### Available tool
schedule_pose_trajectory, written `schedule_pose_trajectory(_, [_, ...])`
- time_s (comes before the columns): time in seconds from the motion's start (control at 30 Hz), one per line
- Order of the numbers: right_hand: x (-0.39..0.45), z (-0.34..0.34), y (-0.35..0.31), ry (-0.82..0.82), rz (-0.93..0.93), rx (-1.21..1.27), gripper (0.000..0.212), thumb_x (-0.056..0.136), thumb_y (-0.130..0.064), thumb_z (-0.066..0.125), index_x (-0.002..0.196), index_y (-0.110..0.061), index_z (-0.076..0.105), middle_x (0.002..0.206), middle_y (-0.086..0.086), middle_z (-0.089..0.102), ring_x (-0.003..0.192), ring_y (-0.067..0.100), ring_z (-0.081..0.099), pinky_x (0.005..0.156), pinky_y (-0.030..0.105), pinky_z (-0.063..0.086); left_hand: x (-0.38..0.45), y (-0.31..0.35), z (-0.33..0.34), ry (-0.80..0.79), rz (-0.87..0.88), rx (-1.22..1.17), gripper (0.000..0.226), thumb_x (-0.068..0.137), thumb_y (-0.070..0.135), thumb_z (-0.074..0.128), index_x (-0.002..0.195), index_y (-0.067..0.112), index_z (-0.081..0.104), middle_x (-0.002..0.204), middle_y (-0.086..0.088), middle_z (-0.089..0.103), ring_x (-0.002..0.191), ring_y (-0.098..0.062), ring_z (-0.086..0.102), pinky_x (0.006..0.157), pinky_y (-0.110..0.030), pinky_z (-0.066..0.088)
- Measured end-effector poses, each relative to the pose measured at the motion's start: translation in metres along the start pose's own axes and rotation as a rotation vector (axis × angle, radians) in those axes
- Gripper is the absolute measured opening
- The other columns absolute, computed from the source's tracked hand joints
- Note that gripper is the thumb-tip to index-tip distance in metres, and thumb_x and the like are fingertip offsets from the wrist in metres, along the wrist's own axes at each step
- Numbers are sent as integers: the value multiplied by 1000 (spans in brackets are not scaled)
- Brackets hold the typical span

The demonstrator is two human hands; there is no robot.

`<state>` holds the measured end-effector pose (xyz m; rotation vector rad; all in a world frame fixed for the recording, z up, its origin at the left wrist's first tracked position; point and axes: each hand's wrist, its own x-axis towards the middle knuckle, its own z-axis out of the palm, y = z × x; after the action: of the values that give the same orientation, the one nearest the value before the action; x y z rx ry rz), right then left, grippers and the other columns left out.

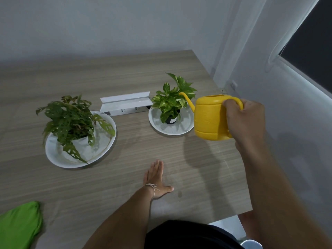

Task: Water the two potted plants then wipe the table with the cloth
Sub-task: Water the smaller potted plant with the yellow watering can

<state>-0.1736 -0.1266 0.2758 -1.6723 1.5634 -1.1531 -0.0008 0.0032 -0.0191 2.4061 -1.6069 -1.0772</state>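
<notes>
My dark shirt (188,234) fills the bottom edge, and both my bare forearms reach out from it over the desk (125,177). At the near left corner lies the green cloth (19,225), flat on the wood and well apart from either hand.

My left hand (156,180) rests palm down on the desk near the middle, fingers (158,168) straight and together, thumb stuck out to the right, holding nothing. A thin string (152,187) is tied round that wrist.

Farther out and to the right, my right hand (244,119) grips the handle of the yellow can (210,119), fingers curled through the loop. The can hangs in the air above the desk's right side, roughly level, its thin curved spout (186,99) reaching left into the leaves of the small plant (172,97). I cannot tell whether water is running.

That small plant, with pale-streaked leaves, stands in a dark pot (171,120) on a white plate (161,124). To the left, the big plant (71,119) with holed leaves sits in a white pot on a larger white plate (59,159), some leaves drooping over the rim.

Between the two plants, slightly behind them, lies a white power strip (125,105). Beyond the desk is a pale wall (107,24), with a curtain (251,42) and a dark window (312,47) at far right.
</notes>
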Motion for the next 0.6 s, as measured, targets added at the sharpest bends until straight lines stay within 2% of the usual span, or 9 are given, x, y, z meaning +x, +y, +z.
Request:
schedule_pose_trajectory(0.07, [-1,1,-1,-1,-9,0,38,91,-24,60,62,-15,39,54,-1,30,53,16,31,49,28,26,0,0,-1,0,1,-1,122,80,62,67,156,24,-21,163,5,-29,151,-17,-25,123,-42,-9])
schedule_pose_trajectory(0.13, [-1,2,-1,-1,-17,-9,36,91,-24,60,63,-13,41,55,1,29,51,14,28,46,29,25,0,0,-1,-1,3,-3,121,81,61,66,156,23,-20,163,5,-28,151,-17,-24,122,-42,-9])
schedule_pose_trajectory(0.23, [-1,1,-3,-5,-33,-7,39,91,-23,59,60,-15,37,53,-1,27,46,11,25,39,22,22,0,0,-1,-1,5,-6,120,81,61,66,156,23,-20,163,6,-29,151,-17,-25,122,-42,-10])
schedule_pose_trajectory(0.4, [-1,0,-4,-1,-14,-2,35,90,-24,59,62,-15,40,55,0,28,52,13,28,48,28,25,1,-1,1,-1,8,-3,120,82,61,65,156,23,-21,163,5,-28,151,-17,-25,122,-42,-9])
schedule_pose_trajectory(0.6, [-2,2,-2,-12,0,5,35,90,-25,59,62,-16,39,55,-1,29,52,15,28,50,29,26,1,0,0,1,8,12,118,83,61,64,156,22,-20,164,4,-27,151,-18,-24,123,-43,-8])
